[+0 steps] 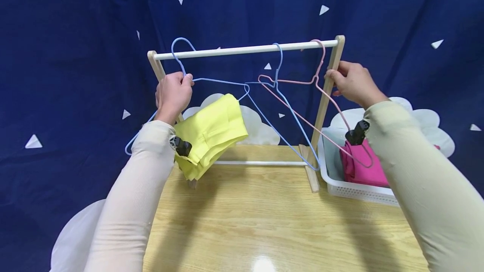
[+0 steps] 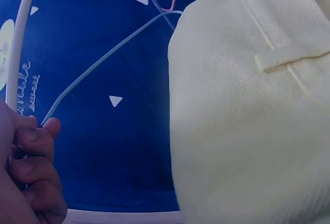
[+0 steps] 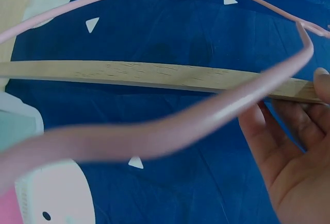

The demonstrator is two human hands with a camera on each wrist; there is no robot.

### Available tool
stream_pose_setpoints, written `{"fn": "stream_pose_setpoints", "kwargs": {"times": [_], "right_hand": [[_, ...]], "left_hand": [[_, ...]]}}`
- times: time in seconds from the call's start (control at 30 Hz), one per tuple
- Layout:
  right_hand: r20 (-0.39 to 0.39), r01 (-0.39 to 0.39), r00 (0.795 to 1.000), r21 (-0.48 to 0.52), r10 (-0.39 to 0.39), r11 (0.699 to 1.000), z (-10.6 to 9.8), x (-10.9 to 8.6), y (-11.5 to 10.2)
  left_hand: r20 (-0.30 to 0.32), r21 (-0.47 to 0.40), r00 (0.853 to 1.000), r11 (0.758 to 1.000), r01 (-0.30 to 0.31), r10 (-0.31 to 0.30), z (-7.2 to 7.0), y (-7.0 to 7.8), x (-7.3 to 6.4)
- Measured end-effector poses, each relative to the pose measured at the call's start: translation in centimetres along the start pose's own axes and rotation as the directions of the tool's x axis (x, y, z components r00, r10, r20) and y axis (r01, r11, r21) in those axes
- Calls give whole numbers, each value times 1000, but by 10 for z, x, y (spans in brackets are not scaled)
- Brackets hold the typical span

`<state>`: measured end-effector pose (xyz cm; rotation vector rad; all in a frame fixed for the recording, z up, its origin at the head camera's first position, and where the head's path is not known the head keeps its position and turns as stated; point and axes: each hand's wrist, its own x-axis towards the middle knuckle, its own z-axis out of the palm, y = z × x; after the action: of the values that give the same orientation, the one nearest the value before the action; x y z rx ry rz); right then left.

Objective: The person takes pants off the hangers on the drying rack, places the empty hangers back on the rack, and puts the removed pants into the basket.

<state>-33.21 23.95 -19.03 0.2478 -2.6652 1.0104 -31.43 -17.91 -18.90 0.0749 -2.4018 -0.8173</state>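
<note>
My left hand grips a blue hanger just below its hook, which loops over the left part of the rack's white bar. Folded yellow trousers hang from this hanger. Their belt loop shows close up in the left wrist view. My right hand holds the rack's right wooden post, thumb in front and fingers behind. A pink hanger hangs bare beside that post, and another blue hanger hangs bare to its left.
A white basket at the right holds folded pink cloth and grey-green cloth. The rack stands on a wooden table before a dark blue curtain. A lower white rod crosses near the rack's feet.
</note>
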Motion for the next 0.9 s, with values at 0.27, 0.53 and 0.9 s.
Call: {"fn": "stream_pose_setpoints", "kwargs": {"times": [0.27,0.53,0.9], "right_hand": [[-18,15,1000,-3,-15,1000,2,1,2],[-14,3,1000,-5,-3,1000,1,1,1],[-20,18,1000,-36,-18,999,0,3,0]], "left_hand": [[-20,17,1000,1000,-21,22,-3,0,2],[-37,25,997,998,-61,62,-9,5,1],[-57,1,994,995,-98,98,-11,-1,-9]]}}
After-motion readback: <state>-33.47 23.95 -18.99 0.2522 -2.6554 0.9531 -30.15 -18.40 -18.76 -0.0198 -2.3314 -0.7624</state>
